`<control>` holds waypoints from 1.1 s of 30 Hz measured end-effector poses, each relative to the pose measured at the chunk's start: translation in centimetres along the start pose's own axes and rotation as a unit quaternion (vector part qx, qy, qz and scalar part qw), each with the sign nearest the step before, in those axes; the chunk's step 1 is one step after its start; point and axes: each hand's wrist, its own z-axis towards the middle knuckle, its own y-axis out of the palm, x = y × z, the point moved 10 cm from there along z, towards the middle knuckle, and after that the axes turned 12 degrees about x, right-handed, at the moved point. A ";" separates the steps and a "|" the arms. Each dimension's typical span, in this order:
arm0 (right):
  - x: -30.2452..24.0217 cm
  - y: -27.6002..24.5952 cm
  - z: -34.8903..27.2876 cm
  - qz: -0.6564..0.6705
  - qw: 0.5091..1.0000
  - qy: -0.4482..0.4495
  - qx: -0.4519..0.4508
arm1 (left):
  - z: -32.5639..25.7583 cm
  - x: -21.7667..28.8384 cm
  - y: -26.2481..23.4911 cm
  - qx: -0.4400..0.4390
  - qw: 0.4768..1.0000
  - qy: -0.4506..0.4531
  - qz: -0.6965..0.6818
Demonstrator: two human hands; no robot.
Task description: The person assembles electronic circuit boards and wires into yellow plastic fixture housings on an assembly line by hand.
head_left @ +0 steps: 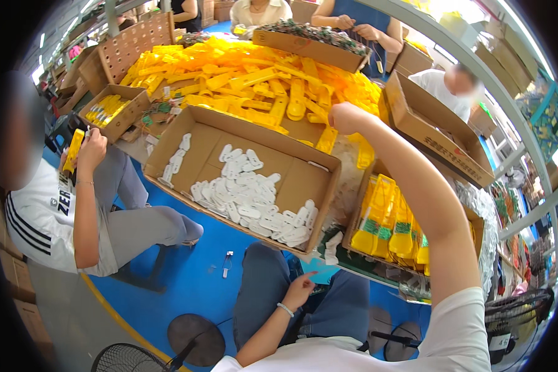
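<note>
My right hand (348, 118) reaches forward to the near right edge of a pile of yellow plastic parts (248, 80). Its fingers are closed on the end of a long yellow plastic part (327, 140) that points down toward me. My left hand (300, 290), with a light bracelet at the wrist, hovers above my lap beside a teal surface (319, 271). Its index finger sticks out, the other fingers bend loosely, and nothing shows in it. Between pile and lap lies a shallow cardboard box (186, 118) with many small white oval pieces (235, 189).
At right, a carton (353, 214) holds yellow parts with green wires; another long carton (437, 130) stands behind it. A co-worker (49, 217) sits at left with a yellow part. Other people stand across the table. Fans (518, 316) are near me.
</note>
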 end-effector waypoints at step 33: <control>-18.7 -12.3 -21.9 0.363 0.886 -0.287 0.043 | -11.1 24.9 -4.9 0.036 0.880 0.137 -0.454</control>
